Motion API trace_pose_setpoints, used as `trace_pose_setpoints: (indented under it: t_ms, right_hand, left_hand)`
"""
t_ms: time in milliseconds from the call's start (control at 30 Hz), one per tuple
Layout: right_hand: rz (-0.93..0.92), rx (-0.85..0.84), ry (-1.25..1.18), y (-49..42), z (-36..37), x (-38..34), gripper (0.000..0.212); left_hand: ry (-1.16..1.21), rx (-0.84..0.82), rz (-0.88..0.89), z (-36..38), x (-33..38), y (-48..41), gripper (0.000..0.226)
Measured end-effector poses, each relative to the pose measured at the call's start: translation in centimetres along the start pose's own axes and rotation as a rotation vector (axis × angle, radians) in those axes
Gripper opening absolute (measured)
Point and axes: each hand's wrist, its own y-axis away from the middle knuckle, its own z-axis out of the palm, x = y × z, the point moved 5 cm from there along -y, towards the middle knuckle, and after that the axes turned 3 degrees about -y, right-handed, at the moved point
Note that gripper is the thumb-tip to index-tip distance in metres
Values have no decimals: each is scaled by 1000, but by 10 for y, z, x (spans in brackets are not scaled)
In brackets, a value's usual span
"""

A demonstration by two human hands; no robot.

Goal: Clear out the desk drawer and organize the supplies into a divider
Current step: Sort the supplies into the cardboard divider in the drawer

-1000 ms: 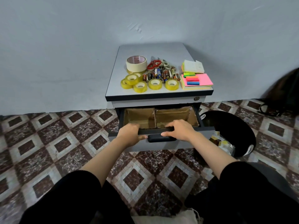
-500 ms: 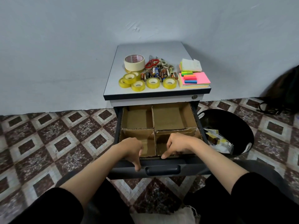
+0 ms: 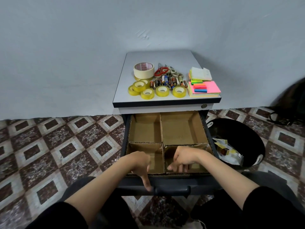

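From my remote seat I see the desk drawer [image 3: 206, 183] pulled well out of the small cabinet [image 3: 158, 58]. A brown cardboard divider [image 3: 160, 128] sits inside it, split into four compartments, and I see only bare cardboard in them. My left hand [image 3: 140, 164] hangs over the front left compartment. Its index finger points straight down and touches the dark drawer front just beside the left end of the black handle [image 3: 171, 190]; the other fingers are loosely folded and grip nothing. My right hand [image 3: 184, 158] droops into the front right compartment with relaxed, slightly bent fingers, also holding nothing. The supplies all lie on the cabinet top. A large masking tape roll [image 3: 144, 71] stands at the back left, with five small clear tape rolls [image 3: 162, 91] in front of it. Red-handled scissors [image 3: 161, 71] lie beside the big roll, and a row of batteries [image 3: 166, 82] sits between the scissors and the small rolls. On the right are a pale notepad stack [image 3: 200, 74] and pink sticky notes [image 3: 212, 87] topped with coloured index tabs [image 3: 199, 88]. A black bin [image 3: 247, 134] just right of the drawer holds paper scraps [image 3: 227, 151]. The floor [image 3: 57, 146] is patterned tile.
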Motion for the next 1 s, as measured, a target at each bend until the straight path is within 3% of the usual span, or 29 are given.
trace_pose_setpoints:
  t_ms: [67,167,267,367,500,633,767,1000]
  right_hand:
    - [-72,124,-85,-1,-9,-7,17]
    - [-179,362,-106,4,-34,-22,20]
    - [-258,539,-46,14,-63,-41,24]
    - [-306,651,-34,25,-90,-58,16]
    - [-308,760,-59,38,-118,-68,14]
    - [-300,849,-6,37,-143,-80,14]
    - [-324,944,-15,26,-164,-107,12]
    - [-321,949,38,-13,-173,-156,28]
  left_hand:
    - [203,26,16,-9,-5,-1,36]
    - [341,487,20,-52,-16,2,17]
    - [413,908,-71,-95,-35,15,19]
    - [340,1107,-146,-128,-55,26,37]
    - [173,950,-284,-130,-78,11,59]
    - [12,914,-301,-139,-81,11,49]
    - [46,894,-262,-146,-83,18,48]
    - [62,901,-236,-131,-91,13,66]
